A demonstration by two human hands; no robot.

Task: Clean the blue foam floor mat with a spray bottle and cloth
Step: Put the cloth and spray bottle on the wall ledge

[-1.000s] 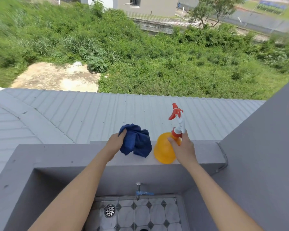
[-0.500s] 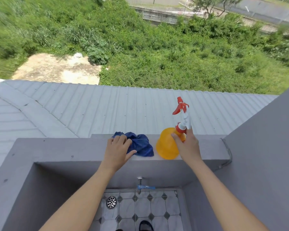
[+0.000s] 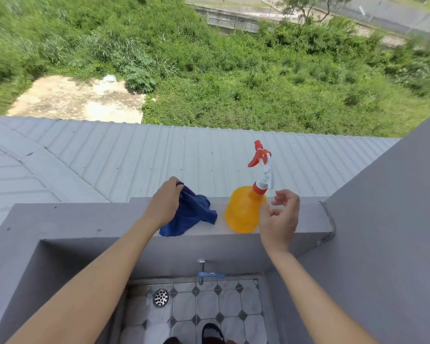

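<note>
right fingers: my right hand (image 3: pixel 279 220) has let go of the spray bottle (image 3: pixel 246 209); fingers (image 3: pixel 282 194) are spread and curled loose just right of the neck, touching nothing I can see. A second ago they were pinched on the neck.
left fingers: my left hand (image 3: pixel 165 203) is clamped on the far bunched end of the cloth (image 3: pixel 191 216). Half a second ago the palm lay flat on top of it; a second ago it held the cloth up off the ledge.
meaning: both tools read as parked on the ledge (image 3: pixel 305 219), bottle released, cloth about to be. My guess is this is put-away after cleaning, or a pause; can't tell which.
spray bottle: orange, wide bell-shaped body, white neck, red trigger head pointing away from me. Stands upright on the ledge, right of the cloth, near but apart.
cloth: dark blue, crumpled, near corner hanging slightly over the ledge's inner edge. Looks limp; wet or dry, can't tell.
blue foam mat: not in view anywhere. Nothing to judge on how clean it is.
below the ledge: blue-handled tap (image 3: pixel 210 274) on the wall under the bottle, round drain (image 3: pixel 161 297) on the tiled floor left of the tap.
risk: ledge is narrow, metal roof (image 3: pixel 109 160) beyond it; a knocked bottle could go over.
</note>
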